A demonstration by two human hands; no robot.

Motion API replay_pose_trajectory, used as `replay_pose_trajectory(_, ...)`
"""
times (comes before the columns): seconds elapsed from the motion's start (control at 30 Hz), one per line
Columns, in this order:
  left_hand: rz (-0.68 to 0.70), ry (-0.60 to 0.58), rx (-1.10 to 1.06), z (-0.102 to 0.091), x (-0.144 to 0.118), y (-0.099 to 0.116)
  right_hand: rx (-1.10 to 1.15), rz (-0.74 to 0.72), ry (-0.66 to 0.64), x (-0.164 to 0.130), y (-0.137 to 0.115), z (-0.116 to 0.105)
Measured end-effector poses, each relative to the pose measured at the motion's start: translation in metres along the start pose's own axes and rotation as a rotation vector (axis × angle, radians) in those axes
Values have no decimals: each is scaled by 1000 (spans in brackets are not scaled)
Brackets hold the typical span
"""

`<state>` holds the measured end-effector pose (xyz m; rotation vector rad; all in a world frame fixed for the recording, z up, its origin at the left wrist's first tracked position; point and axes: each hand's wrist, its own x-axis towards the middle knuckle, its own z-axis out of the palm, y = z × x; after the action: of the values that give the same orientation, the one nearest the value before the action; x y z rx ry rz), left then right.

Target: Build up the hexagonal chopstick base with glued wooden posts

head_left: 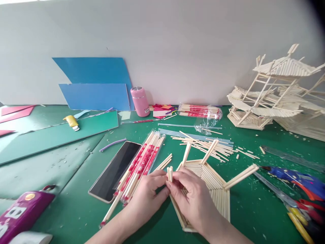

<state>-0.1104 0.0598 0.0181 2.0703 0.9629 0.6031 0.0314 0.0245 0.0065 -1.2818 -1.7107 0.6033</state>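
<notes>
My left hand [152,189] and my right hand [191,193] meet at the left edge of a many-sided base [220,200] built from pale wooden sticks. Their fingers pinch a short upright bundle of wooden sticks [170,173]; its lower end is hidden behind them. Whether the bundle is fixed to the base I cannot tell. Other stick posts [209,151] rise tilted from the base's corners. Left of my left hand lie wrapped packs of chopsticks [144,159] with red bands, and a few loose sticks [164,162] sit just beyond my fingers.
A phone [114,171] lies beside the packs. Loose sticks [203,145] are scattered behind the base. To the right are a blue glue gun [297,179] and tools; a stick pavilion [266,91] stands behind. A pink flask [140,101] is near the wall.
</notes>
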Motion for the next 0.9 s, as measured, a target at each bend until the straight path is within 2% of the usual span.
replay_pose_trajectory(0.9, -11, 1, -28, -3, 2, 5, -49, 14, -12, 3, -7, -4)
